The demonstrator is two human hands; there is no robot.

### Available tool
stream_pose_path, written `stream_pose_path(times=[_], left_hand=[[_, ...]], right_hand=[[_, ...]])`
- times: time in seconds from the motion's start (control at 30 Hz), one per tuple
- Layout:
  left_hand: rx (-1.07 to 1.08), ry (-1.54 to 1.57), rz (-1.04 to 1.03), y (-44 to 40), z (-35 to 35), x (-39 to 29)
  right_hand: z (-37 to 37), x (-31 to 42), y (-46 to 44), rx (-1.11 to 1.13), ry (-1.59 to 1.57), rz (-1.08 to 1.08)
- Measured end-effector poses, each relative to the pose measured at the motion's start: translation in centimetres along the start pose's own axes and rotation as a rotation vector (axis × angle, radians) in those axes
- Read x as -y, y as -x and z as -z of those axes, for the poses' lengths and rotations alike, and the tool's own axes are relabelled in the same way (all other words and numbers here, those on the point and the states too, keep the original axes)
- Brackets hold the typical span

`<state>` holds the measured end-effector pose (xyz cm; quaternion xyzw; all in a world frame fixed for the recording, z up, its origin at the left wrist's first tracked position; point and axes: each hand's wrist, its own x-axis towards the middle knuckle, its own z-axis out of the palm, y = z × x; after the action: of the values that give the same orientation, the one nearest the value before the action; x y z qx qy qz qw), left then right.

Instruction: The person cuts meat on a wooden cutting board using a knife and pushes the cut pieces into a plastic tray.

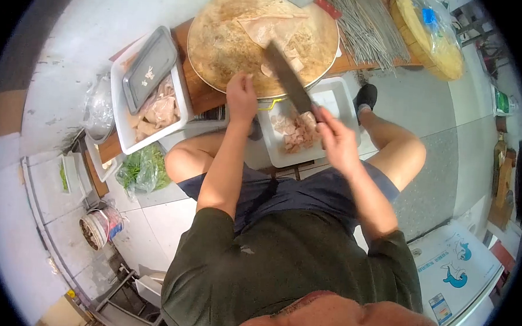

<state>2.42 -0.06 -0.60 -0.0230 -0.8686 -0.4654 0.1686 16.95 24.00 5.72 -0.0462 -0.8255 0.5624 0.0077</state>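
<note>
A large round chopping board [219, 42] bears a flat pale piece of meat [275, 29] and a few small cut pieces [291, 62]. My right hand [336, 140] is wrapped round the handle of a cleaver [291, 77], whose blade slants up and left over the board's near edge. At that edge, left of the blade, my left hand [241, 96] is closed, and what its fingers hold, if anything, is too small to name. Below the cleaver, a white tray [279, 155] holds chopped meat [299, 134].
Left of the board, a white bin [123, 107] holds meat and a grey tray [150, 71]. A second knife [328, 7] and a bundle of thin sticks [366, 28] lie at the upper right, near a woven basket [415, 38]. Bagged greens [144, 169] sit lower left.
</note>
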Motion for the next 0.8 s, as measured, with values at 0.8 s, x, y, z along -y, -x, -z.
stream_pose_path(times=[0.8], left_hand=[[0.098, 0.215, -0.056, 8.8, -7.2, -7.5]], right_hand=[[10.2, -3.1, 6.6, 0.142, -0.293, -0.382]])
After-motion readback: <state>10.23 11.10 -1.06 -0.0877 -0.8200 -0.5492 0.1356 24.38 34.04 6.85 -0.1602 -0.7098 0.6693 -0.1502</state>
